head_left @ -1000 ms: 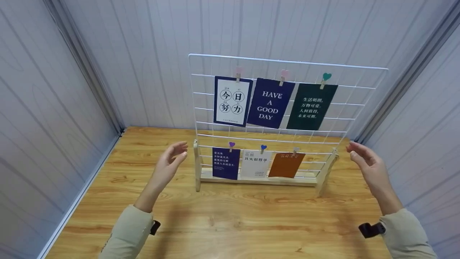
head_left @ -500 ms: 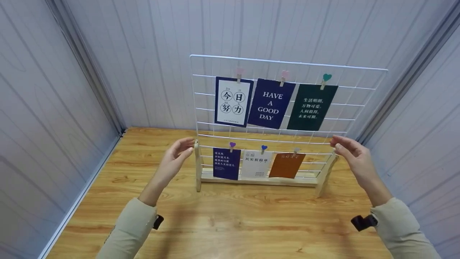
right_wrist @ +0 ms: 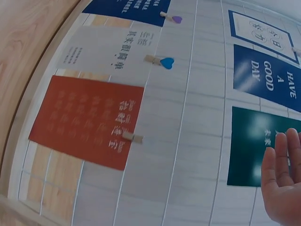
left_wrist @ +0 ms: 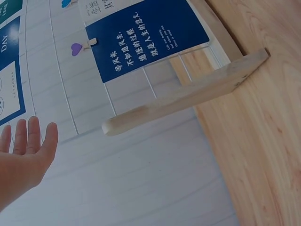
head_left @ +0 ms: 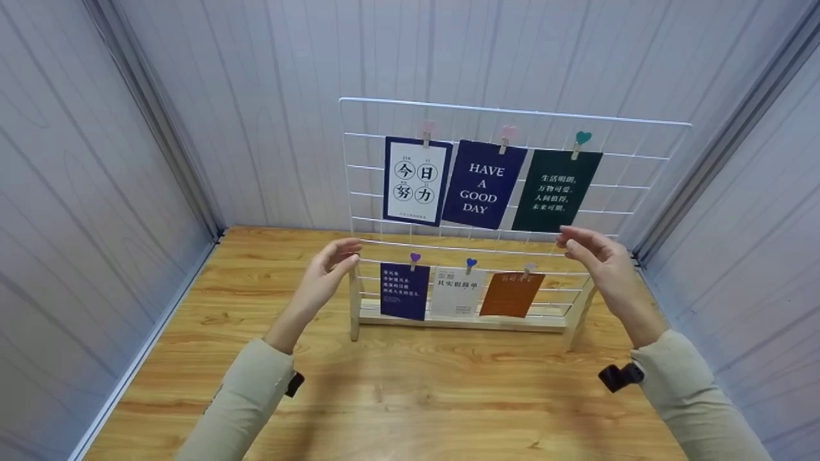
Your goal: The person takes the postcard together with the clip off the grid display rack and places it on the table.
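Left hand [head_left: 330, 266] near left edge of wire rack [head_left: 512, 111], right hand [head_left: 601, 257] by lower corner of green card [head_left: 557, 192]; both loose, holding nothing, touch unclear. Rack stands on table [head_left: 416, 397], six cards [head_left: 483, 182] clipped. Seems a reach or gesture stage; any grip calls for closing fingers.

White wire grid [head_left: 512, 111] stands in a pale wooden stand [head_left: 461, 324], right of scene centre, wooden pegs [head_left: 575, 152] holding two card rows, left to right: upper, navy-bordered white card [head_left: 415, 182], navy "HAVE A GOOD DAY" card [head_left: 485, 186], dark green card [head_left: 557, 191]; lower, navy card [head_left: 404, 292], white card [head_left: 456, 292], orange card [head_left: 512, 294].
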{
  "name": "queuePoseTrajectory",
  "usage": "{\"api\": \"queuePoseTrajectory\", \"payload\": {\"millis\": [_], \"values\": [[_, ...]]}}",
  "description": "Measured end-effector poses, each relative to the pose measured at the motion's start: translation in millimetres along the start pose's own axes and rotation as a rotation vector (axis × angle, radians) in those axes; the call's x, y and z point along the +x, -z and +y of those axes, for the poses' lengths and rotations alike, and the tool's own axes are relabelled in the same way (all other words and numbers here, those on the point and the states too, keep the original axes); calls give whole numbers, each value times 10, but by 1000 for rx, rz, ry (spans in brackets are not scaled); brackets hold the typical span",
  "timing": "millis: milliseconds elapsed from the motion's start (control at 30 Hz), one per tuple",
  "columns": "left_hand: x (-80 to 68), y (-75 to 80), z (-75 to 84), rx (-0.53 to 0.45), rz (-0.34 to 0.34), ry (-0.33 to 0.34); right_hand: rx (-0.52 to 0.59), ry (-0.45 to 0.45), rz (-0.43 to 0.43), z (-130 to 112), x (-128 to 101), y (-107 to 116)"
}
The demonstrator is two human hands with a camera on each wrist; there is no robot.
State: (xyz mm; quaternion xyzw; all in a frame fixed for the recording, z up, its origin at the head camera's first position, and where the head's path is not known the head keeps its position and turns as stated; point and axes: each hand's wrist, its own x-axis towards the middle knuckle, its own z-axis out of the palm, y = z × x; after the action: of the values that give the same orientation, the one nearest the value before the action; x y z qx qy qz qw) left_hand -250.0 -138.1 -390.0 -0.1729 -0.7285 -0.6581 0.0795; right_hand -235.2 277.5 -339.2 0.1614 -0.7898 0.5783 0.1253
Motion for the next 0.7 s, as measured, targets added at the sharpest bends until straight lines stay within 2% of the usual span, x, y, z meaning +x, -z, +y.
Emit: {"api": "queuePoseTrajectory", "payload": {"millis": [333, 700], "values": [[165, -76, 43, 0, 8, -32, 126, 28, -11, -51, 164, -272], [384, -128, 95, -25, 93, -71, 198, 16, -64, -212, 340, -571]]}}
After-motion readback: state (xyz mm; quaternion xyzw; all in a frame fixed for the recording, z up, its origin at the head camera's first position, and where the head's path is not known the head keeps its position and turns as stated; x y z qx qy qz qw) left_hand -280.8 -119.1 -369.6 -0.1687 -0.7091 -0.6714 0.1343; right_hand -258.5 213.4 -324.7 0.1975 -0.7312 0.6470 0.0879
